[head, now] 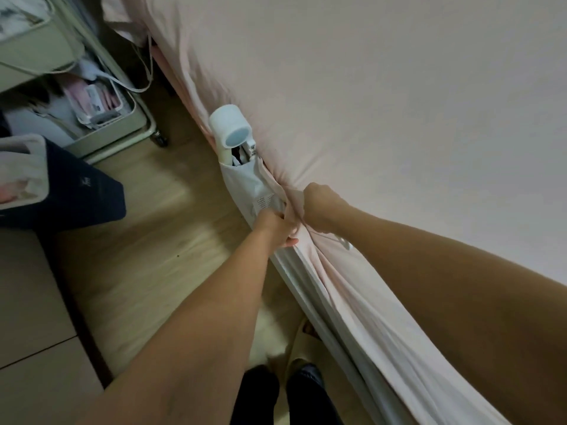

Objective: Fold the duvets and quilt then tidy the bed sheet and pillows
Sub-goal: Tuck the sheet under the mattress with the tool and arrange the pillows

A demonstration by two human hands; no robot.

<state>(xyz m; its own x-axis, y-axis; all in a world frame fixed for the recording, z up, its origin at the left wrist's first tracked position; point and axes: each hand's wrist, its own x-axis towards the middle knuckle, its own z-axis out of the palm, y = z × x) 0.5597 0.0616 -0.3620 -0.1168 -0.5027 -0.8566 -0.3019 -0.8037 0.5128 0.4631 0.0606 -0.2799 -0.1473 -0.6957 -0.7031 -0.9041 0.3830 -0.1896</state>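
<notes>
The pale pink bed sheet (383,96) covers the mattress, and its side edge runs as a long diagonal from the upper left down to the lower right, hanging over the white bed frame (310,296). Both hands meet at that edge. The left hand (274,223) has its fingers curled round a bunched fold of the sheet just below the edge; the right hand (322,205) clenches the gathered cloth on top, and creases fan out from its fingers across the mattress. The fingertips of both hands are buried in the fabric and cannot be made out. Just beyond the fingers, a grey bedside pocket (248,185) hangs from the frame, holding a white cylindrical device (231,130); its other contents are too dark to tell. Farther up, a rolling cart (122,118) is cut off by the frame's left side.
</notes>
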